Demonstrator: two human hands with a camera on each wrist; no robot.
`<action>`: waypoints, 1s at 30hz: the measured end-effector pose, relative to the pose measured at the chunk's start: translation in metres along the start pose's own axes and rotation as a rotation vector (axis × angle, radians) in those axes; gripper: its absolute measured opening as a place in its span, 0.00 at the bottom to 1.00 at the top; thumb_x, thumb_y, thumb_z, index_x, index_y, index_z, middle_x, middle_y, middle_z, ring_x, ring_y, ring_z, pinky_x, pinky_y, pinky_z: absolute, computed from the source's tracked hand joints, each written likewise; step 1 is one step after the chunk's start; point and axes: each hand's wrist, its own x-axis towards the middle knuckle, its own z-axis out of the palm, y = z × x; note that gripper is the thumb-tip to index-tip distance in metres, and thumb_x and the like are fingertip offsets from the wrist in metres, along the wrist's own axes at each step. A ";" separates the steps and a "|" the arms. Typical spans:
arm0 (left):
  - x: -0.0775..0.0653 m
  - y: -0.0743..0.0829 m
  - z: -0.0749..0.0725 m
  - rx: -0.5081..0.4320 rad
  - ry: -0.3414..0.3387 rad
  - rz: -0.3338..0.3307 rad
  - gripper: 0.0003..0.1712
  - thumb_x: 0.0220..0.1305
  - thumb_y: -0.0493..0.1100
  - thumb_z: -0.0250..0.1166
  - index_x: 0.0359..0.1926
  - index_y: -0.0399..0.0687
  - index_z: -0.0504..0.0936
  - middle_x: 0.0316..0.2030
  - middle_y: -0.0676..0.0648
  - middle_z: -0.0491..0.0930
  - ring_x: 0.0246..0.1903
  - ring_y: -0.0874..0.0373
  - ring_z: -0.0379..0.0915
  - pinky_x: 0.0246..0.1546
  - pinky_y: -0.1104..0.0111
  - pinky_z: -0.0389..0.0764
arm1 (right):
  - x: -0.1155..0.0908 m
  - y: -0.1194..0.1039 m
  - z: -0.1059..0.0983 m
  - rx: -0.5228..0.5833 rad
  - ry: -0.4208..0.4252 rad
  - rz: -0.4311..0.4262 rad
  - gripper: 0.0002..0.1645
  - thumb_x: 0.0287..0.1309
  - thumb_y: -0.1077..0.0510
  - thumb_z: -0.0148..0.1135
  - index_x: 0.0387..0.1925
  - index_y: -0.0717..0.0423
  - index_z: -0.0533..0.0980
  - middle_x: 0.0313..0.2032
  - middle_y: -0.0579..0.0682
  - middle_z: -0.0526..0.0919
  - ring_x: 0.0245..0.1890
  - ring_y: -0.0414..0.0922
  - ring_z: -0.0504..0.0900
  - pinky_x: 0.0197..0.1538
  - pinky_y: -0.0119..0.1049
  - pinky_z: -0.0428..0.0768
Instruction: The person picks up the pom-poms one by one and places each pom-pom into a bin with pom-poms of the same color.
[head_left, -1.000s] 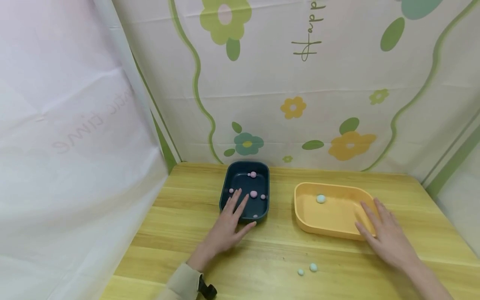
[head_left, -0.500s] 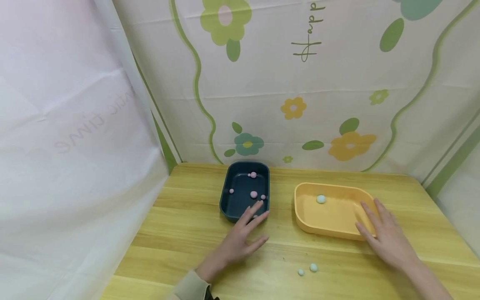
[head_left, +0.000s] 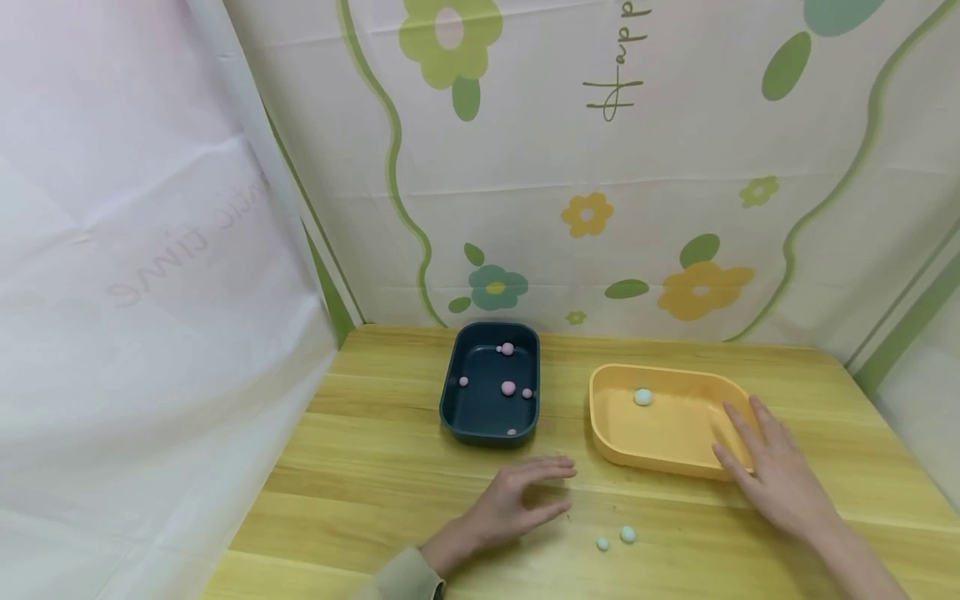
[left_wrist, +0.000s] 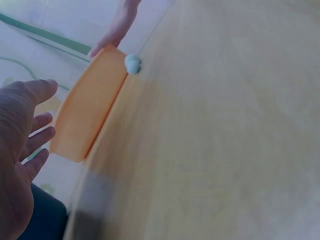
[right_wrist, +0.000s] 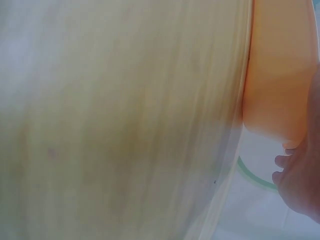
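My left hand (head_left: 517, 504) hovers over the table in front of the dark blue tray (head_left: 457, 408), fingers extended and thumb apart, holding nothing. Two small pale blue balls, the larger one (head_left: 627, 534) and the smaller one (head_left: 602, 544), lie on the table to its right. Over the right end of the yellow tray (head_left: 660, 463) rests my right hand (head_left: 780, 475) with straight fingers. Inside that tray sits one pale blue ball (head_left: 642, 397). In the left wrist view, the left fingers (left_wrist: 42, 137) are spread apart, with the tray's side (left_wrist: 90, 105) beyond.
Several pink balls, one of them a larger ball (head_left: 507, 388), lie in the dark blue tray. A white cloth (head_left: 525, 167) with printed flowers hangs behind the wooden table (head_left: 360, 467), and another white sheet (head_left: 150, 333) hangs at the left.
My left hand has moved from over the dark blue tray toward the front right, nearer the two loose pale blue balls. My right hand and both trays have stayed in place.
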 end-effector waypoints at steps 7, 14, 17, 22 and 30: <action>0.001 -0.003 0.018 -0.107 -0.010 -0.027 0.17 0.72 0.39 0.76 0.59 0.40 0.89 0.64 0.42 0.88 0.67 0.53 0.85 0.72 0.66 0.82 | 0.000 0.000 -0.001 0.001 0.005 -0.005 0.47 0.84 0.48 0.55 0.90 0.53 0.46 0.87 0.74 0.36 0.85 0.79 0.40 0.88 0.64 0.24; 0.004 0.002 0.029 -0.199 0.002 -0.126 0.13 0.71 0.39 0.76 0.54 0.41 0.92 0.57 0.45 0.92 0.60 0.60 0.88 0.68 0.70 0.84 | 0.003 0.001 -0.002 -0.004 0.011 -0.008 0.47 0.84 0.47 0.54 0.91 0.53 0.45 0.88 0.72 0.34 0.86 0.78 0.39 0.88 0.55 0.20; 0.004 0.002 0.034 -0.229 -0.006 -0.154 0.12 0.71 0.39 0.76 0.53 0.43 0.92 0.54 0.47 0.93 0.58 0.63 0.88 0.66 0.72 0.85 | 0.003 0.002 -0.002 -0.003 0.015 -0.010 0.47 0.84 0.47 0.55 0.90 0.53 0.46 0.88 0.72 0.34 0.86 0.78 0.40 0.89 0.56 0.22; -0.001 0.000 0.041 -0.228 -0.051 -0.149 0.12 0.72 0.39 0.76 0.54 0.45 0.93 0.56 0.48 0.93 0.59 0.66 0.87 0.65 0.73 0.84 | 0.002 0.001 -0.002 0.010 0.016 -0.008 0.46 0.84 0.48 0.55 0.90 0.53 0.48 0.87 0.73 0.36 0.85 0.80 0.41 0.89 0.57 0.22; -0.003 -0.002 0.047 -0.116 -0.126 -0.071 0.12 0.72 0.42 0.76 0.53 0.48 0.94 0.56 0.52 0.93 0.61 0.68 0.85 0.65 0.76 0.83 | 0.001 0.001 -0.001 0.004 0.017 -0.001 0.45 0.84 0.48 0.54 0.89 0.55 0.50 0.87 0.75 0.38 0.84 0.81 0.42 0.89 0.54 0.21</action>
